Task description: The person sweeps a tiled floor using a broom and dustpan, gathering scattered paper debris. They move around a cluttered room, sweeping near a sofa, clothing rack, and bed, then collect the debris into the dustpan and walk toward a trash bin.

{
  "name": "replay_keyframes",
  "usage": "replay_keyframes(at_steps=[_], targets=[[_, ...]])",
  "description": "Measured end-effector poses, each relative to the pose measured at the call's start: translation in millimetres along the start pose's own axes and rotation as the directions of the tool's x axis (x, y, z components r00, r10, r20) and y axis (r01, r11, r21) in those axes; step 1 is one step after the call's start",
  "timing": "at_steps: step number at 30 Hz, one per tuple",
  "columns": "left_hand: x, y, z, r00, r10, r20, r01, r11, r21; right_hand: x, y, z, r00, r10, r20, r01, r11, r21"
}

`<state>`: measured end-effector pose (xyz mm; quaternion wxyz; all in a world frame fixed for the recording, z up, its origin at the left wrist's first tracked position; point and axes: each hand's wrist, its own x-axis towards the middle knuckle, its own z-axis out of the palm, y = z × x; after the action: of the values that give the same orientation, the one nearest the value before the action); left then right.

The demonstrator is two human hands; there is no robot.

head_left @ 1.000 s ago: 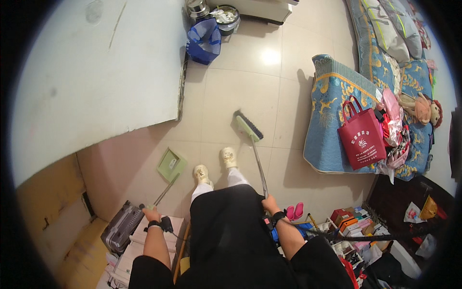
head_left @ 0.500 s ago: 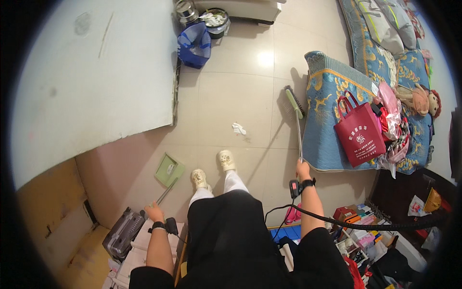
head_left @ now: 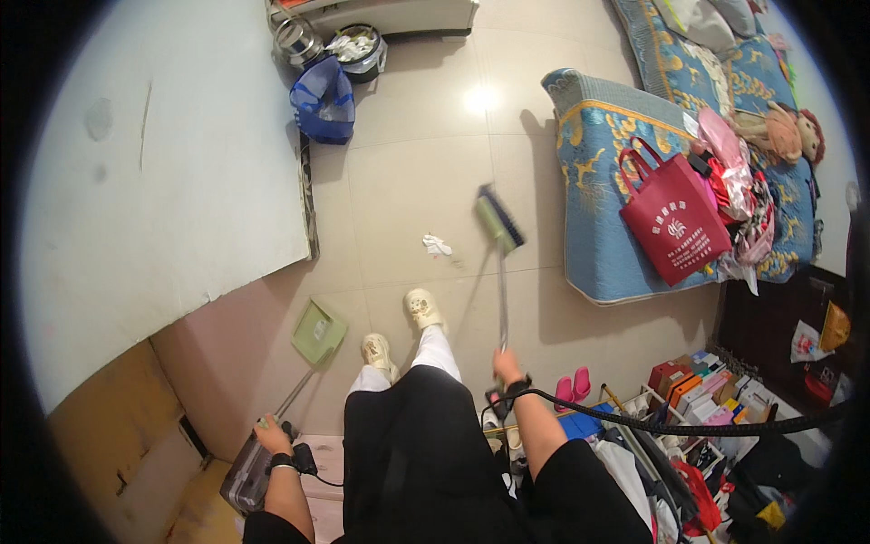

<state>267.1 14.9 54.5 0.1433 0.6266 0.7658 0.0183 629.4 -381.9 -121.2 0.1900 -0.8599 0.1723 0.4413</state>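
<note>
1. Since the earlier frames the broom (head_left: 499,220) has swung away from the mattress edge toward the middle of the floor, and the right hand (head_left: 507,365) has come closer to the body; the dustpan (head_left: 318,332) and left hand (head_left: 271,436) lie much as before.
2. Right hand is clenched round the top of the broom's thin handle; the green head with dark bristles sits on the tiles, just right of a crumpled white scrap (head_left: 437,245), not touching it.
3. Left hand grips the end of the dustpan's long handle; the green pan rests on the floor beside the pink wall base, left of the person's two pale shoes (head_left: 403,328).
4. Both wrists wear dark bands; a black cable (head_left: 652,422) runs from the right wrist off to the right.
5. Right of the broom lies a blue patterned mattress (head_left: 598,172) with a red bag (head_left: 675,222) leaning on it and a doll (head_left: 787,131) further back.
6. Top centre: a blue bag (head_left: 323,102) and a bin (head_left: 355,50) by the wall.
7. Lower right holds a cluttered heap of books (head_left: 693,390) and pink slippers (head_left: 573,386).
</note>
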Motion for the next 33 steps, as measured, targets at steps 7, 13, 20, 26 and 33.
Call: replay_keyframes(at_steps=[7, 13, 20, 26, 33], targets=[[39.5, 0.9, -39.7, 0.999, -0.024, -0.035, 0.026, 0.998, 0.063, -149.0, 46.8, 2.1, 0.993, 0.042, 0.11, -0.039, 0.999, -0.032], [108.6, -35.0, -58.2, 1.0, 0.014, -0.001, -0.014, 0.983, 0.183, -168.8, 26.2, 10.1, 0.984, -0.097, -0.148, 0.08, 0.99, -0.115], [222.7, -98.7, -66.0, 0.977, 0.048, 0.209, -0.038, 0.998, -0.051, -104.7, 11.7, 118.3, 0.938, 0.317, -0.14, -0.272, 0.924, 0.271], [272.9, -146.3, -66.1, 0.972, 0.155, 0.178, -0.152, 0.988, -0.034, -115.5, -0.3, 291.1, 0.911, -0.398, 0.105, 0.411, 0.869, -0.277], [287.1, -170.3, -67.2, 0.881, 0.407, 0.243, -0.459, 0.859, 0.226, -256.6, 16.9, 325.9, 0.912, 0.253, 0.323, -0.408, 0.646, 0.645]])
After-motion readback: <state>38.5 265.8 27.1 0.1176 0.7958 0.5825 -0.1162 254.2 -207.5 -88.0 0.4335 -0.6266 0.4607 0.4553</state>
